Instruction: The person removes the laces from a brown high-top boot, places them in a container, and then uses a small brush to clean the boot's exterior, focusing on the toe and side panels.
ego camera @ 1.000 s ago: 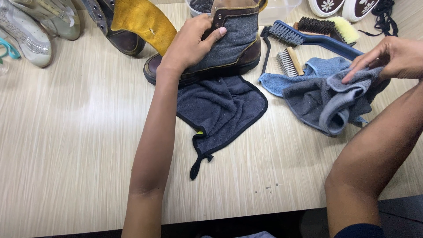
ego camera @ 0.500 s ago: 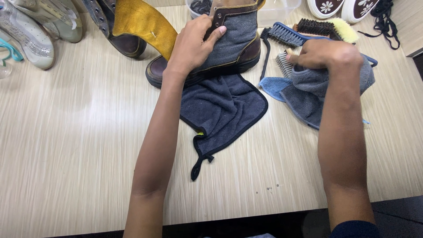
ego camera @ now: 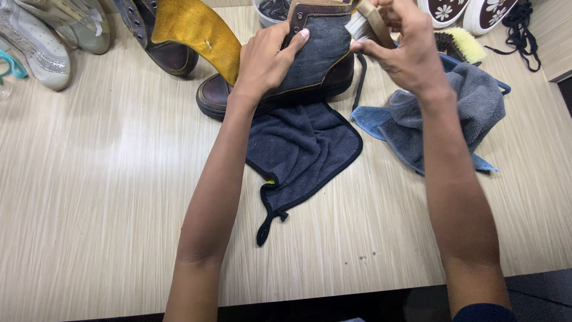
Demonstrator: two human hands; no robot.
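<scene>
No packages, signs or screens show — only a small yellow-green tag [ego camera: 271, 179] peeking from the dark blue cloth's [ego camera: 301, 149] black-trimmed edge.

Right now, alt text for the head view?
A left hand steadies a grey and brown boot standing on a dark cloth, while the right hand holds a small wooden brush at the boot's heel. A grey towel lies to the right on a pale wood table, more shoes along the far edge.
</scene>
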